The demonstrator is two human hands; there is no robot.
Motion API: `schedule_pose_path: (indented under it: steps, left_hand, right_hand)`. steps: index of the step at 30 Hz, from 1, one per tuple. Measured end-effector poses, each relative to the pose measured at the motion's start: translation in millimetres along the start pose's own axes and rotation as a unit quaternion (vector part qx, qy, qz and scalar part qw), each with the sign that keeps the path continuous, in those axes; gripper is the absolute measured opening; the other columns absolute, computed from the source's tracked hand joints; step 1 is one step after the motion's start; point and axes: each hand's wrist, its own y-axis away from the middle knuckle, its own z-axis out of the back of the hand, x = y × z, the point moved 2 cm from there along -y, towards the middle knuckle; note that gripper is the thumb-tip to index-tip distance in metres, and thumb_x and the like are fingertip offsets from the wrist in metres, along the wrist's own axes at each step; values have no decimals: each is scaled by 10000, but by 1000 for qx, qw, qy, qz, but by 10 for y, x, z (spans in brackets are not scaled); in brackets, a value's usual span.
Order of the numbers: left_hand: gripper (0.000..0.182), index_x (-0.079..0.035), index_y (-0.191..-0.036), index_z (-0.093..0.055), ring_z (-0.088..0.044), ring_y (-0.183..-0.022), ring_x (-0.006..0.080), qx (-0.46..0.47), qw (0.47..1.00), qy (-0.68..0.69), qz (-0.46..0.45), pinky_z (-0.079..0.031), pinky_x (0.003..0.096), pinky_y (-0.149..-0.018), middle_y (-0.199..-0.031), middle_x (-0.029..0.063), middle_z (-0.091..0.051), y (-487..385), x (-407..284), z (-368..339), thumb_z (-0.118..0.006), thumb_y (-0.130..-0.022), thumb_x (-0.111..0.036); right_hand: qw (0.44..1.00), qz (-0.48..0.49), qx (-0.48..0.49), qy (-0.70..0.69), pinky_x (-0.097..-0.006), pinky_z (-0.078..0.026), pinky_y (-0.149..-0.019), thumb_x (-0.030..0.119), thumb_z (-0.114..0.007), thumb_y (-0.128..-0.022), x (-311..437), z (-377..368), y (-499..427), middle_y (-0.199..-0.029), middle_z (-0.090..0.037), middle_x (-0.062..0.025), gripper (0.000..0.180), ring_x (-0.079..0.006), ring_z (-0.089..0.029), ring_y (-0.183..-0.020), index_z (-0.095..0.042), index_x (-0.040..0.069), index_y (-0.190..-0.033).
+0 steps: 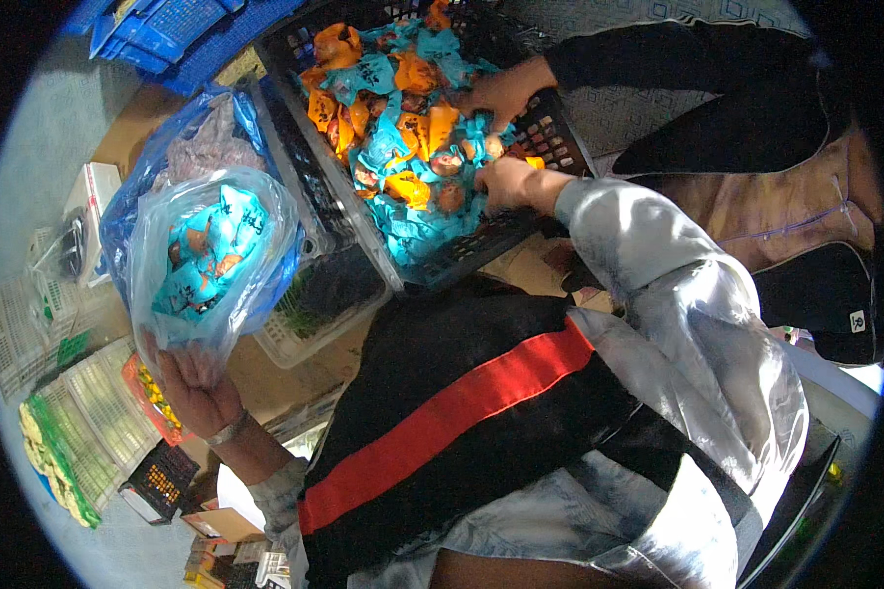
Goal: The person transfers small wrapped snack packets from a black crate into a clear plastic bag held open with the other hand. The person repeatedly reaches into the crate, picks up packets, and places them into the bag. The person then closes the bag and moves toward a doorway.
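My left hand [199, 390] grips the lower rim of a clear plastic bag [148, 294] that holds several round items in teal wrappers [247, 221]. A blue plastic bag [122, 199] lies around and behind it. My right hand [512, 184] reaches to the right side of a black plastic crate [471, 239], its fingertips against the heap of wrapped round produce. Teal wrappers [412, 239] and orange wrappers [409, 190] bear dark writing. Whether my right fingers hold a piece cannot be told.
Another person's hand [512, 88], below a black sleeve, reaches into the same crate. A translucent bin [287, 346] with greens stands near my body. Blue crates [170, 37] are at the upper left. An orange-red basket [136, 375], white crates [107, 412] and a cardboard box [225, 524] lie lower left.
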Motion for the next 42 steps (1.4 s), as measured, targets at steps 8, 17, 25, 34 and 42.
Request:
schedule_pose_path:
  steps: [8,17,25,34,42]
  left_hand:
    - [444,-94,-1422,-355,-308,-513,64,-46,999,27,8,-319,210,-494,-608,-52,-301,-37,24,-11,-451,-1001,-196]
    - [438,-106,-1409,-386,-345,-546,52,-9,1000,23,8,-327,192,-472,-656,-43,-363,-48,13,-40,-474,-985,-177]
    - [473,-92,-1416,-359,-341,-535,47,14,999,47,14,-296,184,-443,-655,-49,-367,-81,27,19,-501,-971,-165]
    - [462,-91,-1423,-350,-321,-517,66,-24,999,36,7,-326,205,-469,-620,-47,-311,-94,44,86,-476,-989,-184]
    - [427,-50,-1398,-376,-371,-587,57,-11,999,42,2,-363,208,-524,-690,-23,-405,-77,39,134,-453,-989,-144]
  right_hand:
    - [885,85,-59,-453,-362,-451,-881,257,-687,-758,-221,-193,-83,-1027,-663,-104,397,-246,-609,-989,-640,52,-1095]
    - [556,89,11,-826,-409,-524,-885,53,-602,-880,-255,-33,123,-1153,-612,-88,355,-237,-594,-1067,-523,54,-1227]
    - [606,33,-10,-794,-376,-570,-766,93,-607,-895,-350,37,127,-1085,-629,-62,250,-194,-604,-983,-589,59,-1142]
    - [998,-6,-60,-19,-429,-476,-871,262,-634,-778,-182,83,111,-1042,-647,-199,374,-357,-614,-983,-627,37,-1076]
    - [999,-31,-33,-1,-412,-441,-963,279,-625,-818,-188,-89,-239,-1153,-619,-195,418,-340,-573,-1103,-598,39,-1160]
